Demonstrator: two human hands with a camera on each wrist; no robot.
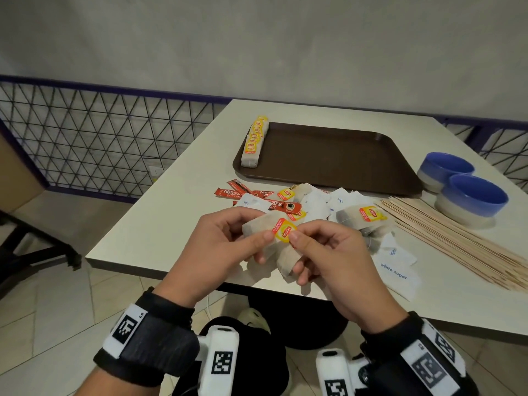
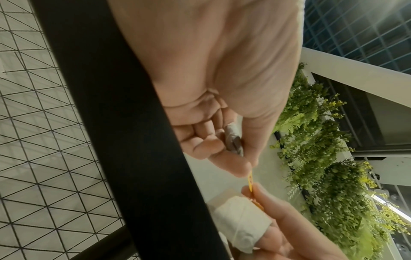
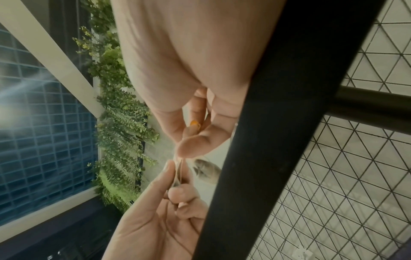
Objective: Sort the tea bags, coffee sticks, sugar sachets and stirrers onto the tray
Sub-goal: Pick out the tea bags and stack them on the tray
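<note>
Left hand (image 1: 225,241) and right hand (image 1: 328,252) both pinch tea bags (image 1: 265,227); bag count hidden by fingers, pile (image 1: 308,204) overlaps

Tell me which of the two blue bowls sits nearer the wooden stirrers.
The nearer blue bowl, lower right in the head view, beside the wooden stirrers; the other blue bowl sits behind it, by the tray.
</note>
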